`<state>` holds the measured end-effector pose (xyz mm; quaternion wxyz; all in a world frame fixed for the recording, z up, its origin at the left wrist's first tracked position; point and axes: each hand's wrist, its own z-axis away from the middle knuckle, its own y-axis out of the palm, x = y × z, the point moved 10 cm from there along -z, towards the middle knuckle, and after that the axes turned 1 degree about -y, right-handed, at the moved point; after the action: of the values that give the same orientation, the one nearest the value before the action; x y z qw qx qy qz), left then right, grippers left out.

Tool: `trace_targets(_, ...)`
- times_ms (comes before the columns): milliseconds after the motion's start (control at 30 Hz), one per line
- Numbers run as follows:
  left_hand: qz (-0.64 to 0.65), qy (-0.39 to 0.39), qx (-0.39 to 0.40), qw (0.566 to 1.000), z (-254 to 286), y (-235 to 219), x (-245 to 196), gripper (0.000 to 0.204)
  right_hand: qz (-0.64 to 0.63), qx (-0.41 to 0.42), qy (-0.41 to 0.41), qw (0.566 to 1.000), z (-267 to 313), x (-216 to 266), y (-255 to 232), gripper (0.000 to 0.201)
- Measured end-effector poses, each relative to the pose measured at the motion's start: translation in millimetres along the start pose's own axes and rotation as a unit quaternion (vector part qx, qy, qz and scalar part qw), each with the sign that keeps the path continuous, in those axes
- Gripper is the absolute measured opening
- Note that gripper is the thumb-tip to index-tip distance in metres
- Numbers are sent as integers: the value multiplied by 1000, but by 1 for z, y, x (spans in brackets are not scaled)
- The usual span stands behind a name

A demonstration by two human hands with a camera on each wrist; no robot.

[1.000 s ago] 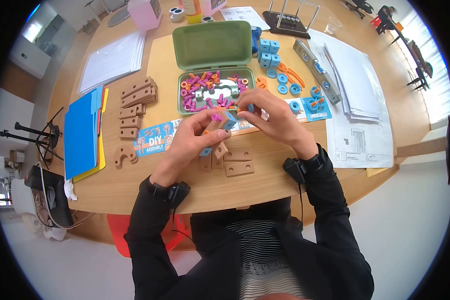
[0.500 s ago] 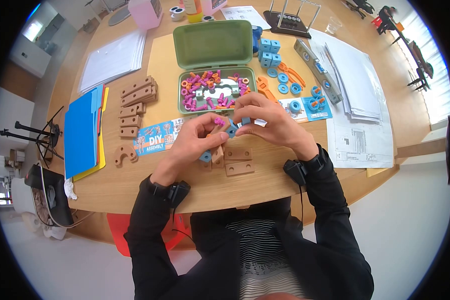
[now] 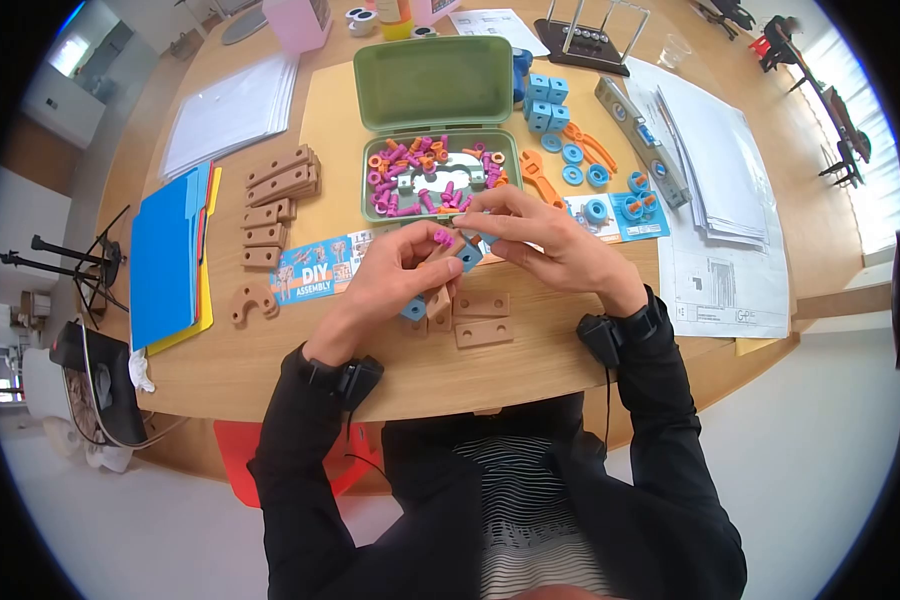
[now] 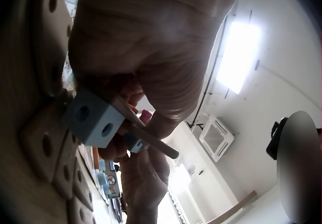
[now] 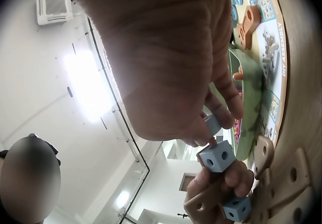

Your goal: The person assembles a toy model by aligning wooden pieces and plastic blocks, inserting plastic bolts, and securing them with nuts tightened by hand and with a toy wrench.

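Note:
Over the table's near half, the left hand (image 3: 375, 285) grips a joined piece of wooden bars with a pink bolt (image 3: 443, 238) and a blue block (image 3: 468, 256). A second blue block (image 4: 94, 118) hangs on its lower side. The right hand (image 3: 570, 250) pinches a small blue part (image 5: 214, 125) against the upper blue block (image 5: 218, 156), where a thin stub shows between them. In the right wrist view, the left hand's fingers (image 5: 239, 178) lie around the wooden bar (image 5: 205, 202). How deep the stub sits is hidden.
Beyond the hands stands an open green box (image 3: 367, 190) of pink and orange bolts. Wooden bars (image 3: 484, 332) lie just below the hands, more (image 3: 282, 182) at left. Blue blocks (image 3: 547, 103), orange tools (image 3: 538, 182) and a level (image 3: 642, 140) are at right.
The right hand has brought the small blue part down and against the block in the left hand. The piece in the left hand has turned a little. The head view has shifted slightly.

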<state>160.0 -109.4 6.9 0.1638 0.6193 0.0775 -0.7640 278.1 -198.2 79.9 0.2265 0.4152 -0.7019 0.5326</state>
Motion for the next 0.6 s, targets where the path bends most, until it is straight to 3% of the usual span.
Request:
trace_targets(167,6,3,0,1000,0,0,-1,24,-19,-6,22,1000,-1,0,-2,53)
trace_targets(433,15,11,7,1000,-1,0,1,25,-71,-42,76,994,3,-17,-7,36)
trace_targets(600,12,11,8,1000,-1,0,0,25,-70,-45,70,994,3,-17,-8,34)
